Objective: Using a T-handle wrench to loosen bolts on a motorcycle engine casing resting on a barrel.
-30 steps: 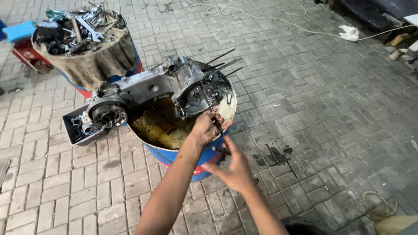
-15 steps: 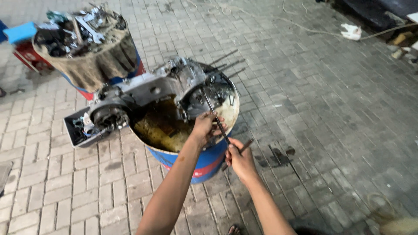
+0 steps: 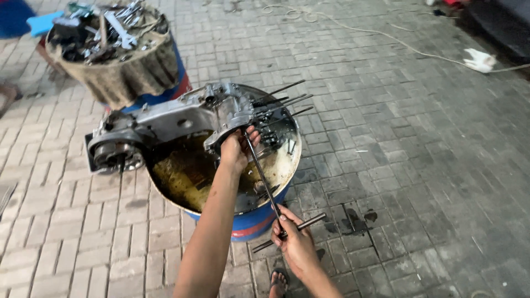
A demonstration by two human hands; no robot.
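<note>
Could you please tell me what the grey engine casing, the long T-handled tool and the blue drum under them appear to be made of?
The grey engine casing looks like cast aluminium: dull silver, with moulded ribs.
The long T-handled tool, steadied by the left hand and gripped by the right hand, appears to be dark steel with a faint sheen.
The blue drum is probably painted sheet metal; its inside is oil-stained.

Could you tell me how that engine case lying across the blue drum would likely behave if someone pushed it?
The engine case looks like solid cast metal, so probably heavy and stiff. It overhangs the drum rim, so a push might tip it. The oily tray beneath suggests slippery surfaces; the left hand steadies it.
</note>
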